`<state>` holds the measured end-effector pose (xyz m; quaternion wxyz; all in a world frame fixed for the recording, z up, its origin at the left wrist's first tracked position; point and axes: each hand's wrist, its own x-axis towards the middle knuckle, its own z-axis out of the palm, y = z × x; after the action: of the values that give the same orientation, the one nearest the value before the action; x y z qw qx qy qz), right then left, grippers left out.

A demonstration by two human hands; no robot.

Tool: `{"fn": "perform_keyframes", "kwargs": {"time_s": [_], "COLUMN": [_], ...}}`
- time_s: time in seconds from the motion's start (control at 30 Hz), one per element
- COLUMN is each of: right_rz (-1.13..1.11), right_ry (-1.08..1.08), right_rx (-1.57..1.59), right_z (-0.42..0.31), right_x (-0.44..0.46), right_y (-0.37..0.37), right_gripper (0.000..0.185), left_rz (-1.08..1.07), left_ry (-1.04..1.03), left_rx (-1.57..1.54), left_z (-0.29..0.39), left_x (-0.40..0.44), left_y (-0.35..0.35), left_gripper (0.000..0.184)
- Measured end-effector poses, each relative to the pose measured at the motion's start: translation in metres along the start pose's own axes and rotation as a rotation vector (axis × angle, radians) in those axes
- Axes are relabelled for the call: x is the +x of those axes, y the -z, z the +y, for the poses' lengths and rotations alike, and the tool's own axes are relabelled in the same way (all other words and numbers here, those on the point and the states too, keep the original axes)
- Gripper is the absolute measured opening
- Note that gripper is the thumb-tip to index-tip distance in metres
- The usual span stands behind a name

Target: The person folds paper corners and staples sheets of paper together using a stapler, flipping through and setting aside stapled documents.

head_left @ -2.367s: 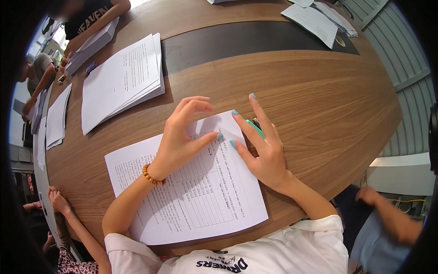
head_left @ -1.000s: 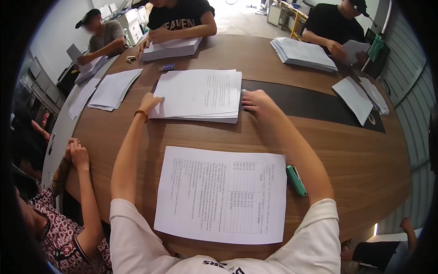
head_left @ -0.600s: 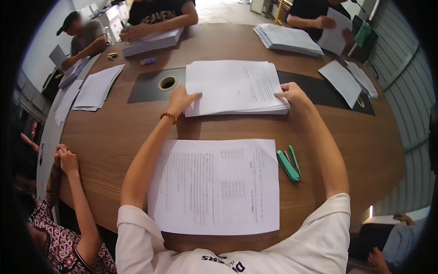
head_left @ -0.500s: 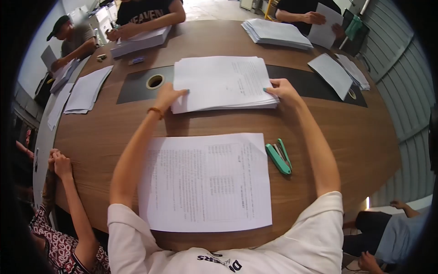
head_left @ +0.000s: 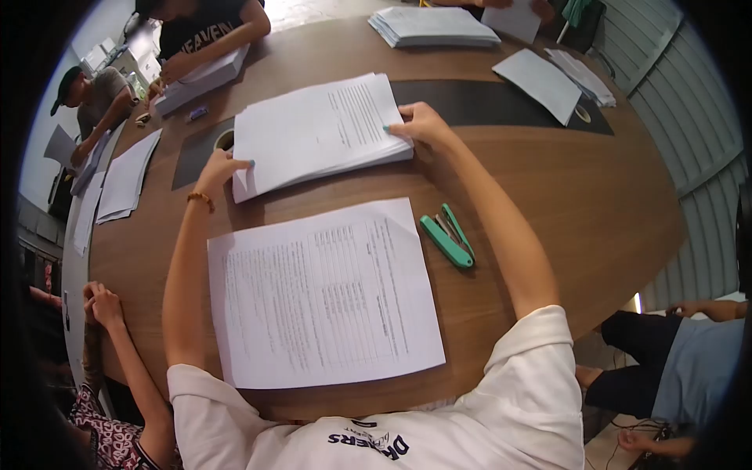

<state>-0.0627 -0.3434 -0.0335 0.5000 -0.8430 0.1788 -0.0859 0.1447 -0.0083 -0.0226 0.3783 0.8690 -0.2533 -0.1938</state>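
A thick stack of printed paper (head_left: 313, 141) lies on the table in front of me, slightly askew. My left hand (head_left: 219, 172) grips its left edge with the thumb on top; my right hand (head_left: 423, 129) holds the right edge the same way. The fingers beneath are partly hidden. Closer to my body is a printed sheet (head_left: 321, 301), untouched, lying flat. Beside its upper right corner rests a green stapler (head_left: 448, 239) with its arm raised. The stack partly covers a tape roll (head_left: 225, 140) near my left hand.
More paper stacks lie at the far side (head_left: 431, 27) and left (head_left: 129, 176) of the wooden table (head_left: 533, 188). Loose sheets (head_left: 540, 84) and another tape roll (head_left: 582, 114) are at the right. Several people sit around it; one person's clasped hands (head_left: 103, 304) rest at the left edge.
My view has turned and shifted, so the scene looks tilted. With both hands still on it, the stack has moved left and now overlaps the tape roll.
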Motion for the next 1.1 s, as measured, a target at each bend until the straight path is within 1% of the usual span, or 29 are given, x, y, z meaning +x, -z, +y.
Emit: {"fn": "perform_keyframes", "kwargs": {"time_s": [0.03,0.1,0.13,0.17,0.2,0.23,0.27,0.3,0.37,0.4,0.43,0.47,0.53,0.57,0.63,0.67,0.8,0.87,1.0,1.07,1.1], "right_rz": [-0.002,0.524,0.426,0.403,0.378,0.346,0.314,0.335,0.357,0.357,0.358,0.366,0.390,0.396,0.356,0.361,0.363,0.385,0.410,0.424,0.424], "right_ry": [-0.017,0.234,0.202,0.258,0.311,0.291,0.270,0.231,0.186,0.221,0.258,0.251,0.415,0.412,0.397,0.393,0.405,0.404,0.427,0.456,0.456], "right_rx": [0.005,-0.432,-0.310,-0.219,-0.126,-0.059,0.008,0.049,0.088,-0.014,-0.118,-0.121,-0.300,-0.303,-0.403,-0.462,-0.517,-0.457,-0.420,-0.414,-0.415], "right_z": [0.005,0.006,-0.011,-0.019,-0.023,-0.028,-0.035,-0.046,-0.054,-0.055,-0.056,-0.053,-0.044,-0.043,-0.045,-0.045,-0.043,-0.040,-0.040,-0.041,-0.041], "right_x": [-0.006,-0.019,-0.047,-0.072,-0.095,-0.117,-0.137,-0.157,-0.186,-0.196,-0.203,-0.207,-0.212,-0.213,-0.214,-0.215,-0.214,-0.214,-0.214,-0.214,-0.214], "right_y": [-0.005,-0.015,-0.011,-0.011,-0.013,-0.015,-0.018,-0.022,-0.030,-0.035,-0.039,-0.044,-0.053,-0.054,-0.053,-0.055,-0.058,-0.062,-0.065,-0.065,-0.065], "right_gripper": [0.041,0.047,0.048,0.043,0.039,0.036,0.033,0.031,0.030,0.033,0.035,0.035,0.043,0.043,0.048,0.045,0.042,0.035,0.030,0.026,0.026], "left_rz": [-0.016,0.688,0.500,0.314,0.230,0.144,0.031,-0.083,-0.051,-0.058,-0.108,-0.159,-0.145,-0.120,-0.122,-0.116,-0.095,-0.116,-0.087,-0.090,-0.089], "left_ry": [0.009,-0.208,-0.323,-0.430,-0.490,-0.545,-0.562,-0.578,-0.709,-0.710,-0.670,-0.631,-0.652,-0.667,-0.671,-0.672,-0.661,-0.653,-0.661,-0.591,-0.591], "left_rx": [0.002,0.687,0.519,0.347,0.276,0.203,0.174,0.145,0.209,0.205,0.130,0.056,0.079,0.106,0.081,0.055,0.029,0.007,-0.013,-0.123,-0.124], "left_z": [-0.002,-0.004,0.009,0.033,0.069,0.100,0.111,0.118,0.125,0.125,0.126,0.127,0.120,0.118,0.116,0.116,0.116,0.116,0.120,0.122,0.121], "left_x": [0.003,0.008,0.005,-0.003,-0.039,-0.082,-0.103,-0.119,-0.137,-0.140,-0.142,-0.143,-0.144,-0.143,-0.143,-0.142,-0.143,-0.144,-0.146,-0.147,-0.147], "left_y": [-0.007,-0.022,-0.024,-0.025,-0.043,-0.070,-0.091,-0.108,-0.137,-0.140,-0.144,-0.146,-0.150,-0.151,-0.153,-0.153,-0.154,-0.153,-0.153,-0.152,-0.152], "left_gripper": [0.032,0.043,0.050,0.058,0.051,0.044,0.042,0.040,0.039,0.039,0.039,0.039,0.038,0.039,0.038,0.038,0.040,0.040,0.036,0.034,0.034]}}
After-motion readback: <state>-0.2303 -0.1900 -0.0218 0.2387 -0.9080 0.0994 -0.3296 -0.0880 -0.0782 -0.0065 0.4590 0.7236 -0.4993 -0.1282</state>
